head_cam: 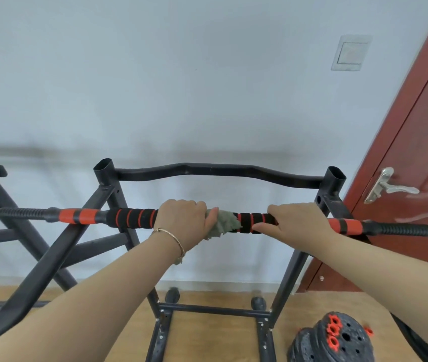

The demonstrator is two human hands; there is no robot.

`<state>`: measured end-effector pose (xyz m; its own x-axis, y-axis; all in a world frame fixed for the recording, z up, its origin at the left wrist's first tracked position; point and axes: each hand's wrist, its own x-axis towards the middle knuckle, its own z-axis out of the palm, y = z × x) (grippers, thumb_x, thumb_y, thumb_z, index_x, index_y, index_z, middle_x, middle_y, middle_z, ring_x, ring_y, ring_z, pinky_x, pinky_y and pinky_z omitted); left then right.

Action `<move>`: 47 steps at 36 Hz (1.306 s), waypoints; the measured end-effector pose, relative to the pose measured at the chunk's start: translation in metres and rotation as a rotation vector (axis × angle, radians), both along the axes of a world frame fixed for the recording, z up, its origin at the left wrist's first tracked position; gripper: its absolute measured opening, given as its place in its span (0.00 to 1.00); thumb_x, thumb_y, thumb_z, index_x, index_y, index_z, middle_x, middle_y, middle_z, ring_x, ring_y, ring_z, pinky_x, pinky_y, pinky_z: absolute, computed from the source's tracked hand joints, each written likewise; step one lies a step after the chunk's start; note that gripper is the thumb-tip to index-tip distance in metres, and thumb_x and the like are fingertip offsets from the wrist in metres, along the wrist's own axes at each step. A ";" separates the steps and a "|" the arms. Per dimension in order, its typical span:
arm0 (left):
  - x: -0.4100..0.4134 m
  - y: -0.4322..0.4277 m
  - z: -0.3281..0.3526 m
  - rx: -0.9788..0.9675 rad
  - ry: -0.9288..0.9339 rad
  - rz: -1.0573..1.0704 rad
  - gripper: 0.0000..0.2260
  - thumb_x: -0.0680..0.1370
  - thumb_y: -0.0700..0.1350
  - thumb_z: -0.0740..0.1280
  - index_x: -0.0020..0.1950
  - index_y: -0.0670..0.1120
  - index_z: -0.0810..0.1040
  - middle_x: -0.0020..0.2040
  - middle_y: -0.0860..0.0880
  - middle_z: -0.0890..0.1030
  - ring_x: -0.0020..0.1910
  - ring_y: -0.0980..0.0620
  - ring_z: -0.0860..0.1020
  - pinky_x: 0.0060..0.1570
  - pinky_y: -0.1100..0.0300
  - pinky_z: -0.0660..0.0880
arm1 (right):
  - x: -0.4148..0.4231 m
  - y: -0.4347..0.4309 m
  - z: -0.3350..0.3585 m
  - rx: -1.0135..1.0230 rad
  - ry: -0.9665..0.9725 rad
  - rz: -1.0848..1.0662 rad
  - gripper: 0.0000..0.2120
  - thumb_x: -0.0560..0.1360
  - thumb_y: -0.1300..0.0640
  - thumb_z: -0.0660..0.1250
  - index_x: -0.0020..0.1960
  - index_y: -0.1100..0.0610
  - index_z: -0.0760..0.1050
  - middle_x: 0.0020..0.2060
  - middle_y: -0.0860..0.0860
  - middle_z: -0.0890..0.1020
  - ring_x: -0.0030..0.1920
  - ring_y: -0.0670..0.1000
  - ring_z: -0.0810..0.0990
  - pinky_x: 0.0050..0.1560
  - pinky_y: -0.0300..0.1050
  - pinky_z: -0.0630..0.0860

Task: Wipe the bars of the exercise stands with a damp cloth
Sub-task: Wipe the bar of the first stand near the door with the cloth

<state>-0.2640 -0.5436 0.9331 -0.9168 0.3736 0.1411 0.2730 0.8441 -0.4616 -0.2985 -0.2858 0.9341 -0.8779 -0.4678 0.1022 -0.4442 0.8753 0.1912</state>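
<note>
Step in hand: wiping padded bar resting across black stand. Left hand fingers curled round bar, grey cloth bunched under palm, mid-bar. Right hand fingers curled over bar just beside cloth, steadying. Judgement: wipe under way, red-banded ends and curved rear bar likely outstanding. Next move calls for sliding cloth along bar, right hand yielding way.

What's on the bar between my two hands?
The cloth, held by the left hand on the bar, then a short bare stretch of foam before the right hand; head view.
</note>
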 end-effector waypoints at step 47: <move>-0.014 -0.012 -0.001 0.250 -0.057 0.119 0.29 0.77 0.61 0.35 0.43 0.49 0.73 0.33 0.52 0.75 0.30 0.51 0.72 0.31 0.59 0.67 | -0.027 -0.034 0.021 -0.175 -0.599 -0.129 0.40 0.73 0.22 0.46 0.33 0.56 0.74 0.22 0.49 0.79 0.26 0.50 0.79 0.52 0.51 0.81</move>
<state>-0.2779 -0.5555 0.9323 -0.9611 0.2232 0.1623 0.1849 0.9574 -0.2218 -0.3259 -0.3201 0.9555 -0.8548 -0.3751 -0.3586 -0.3185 0.9248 -0.2083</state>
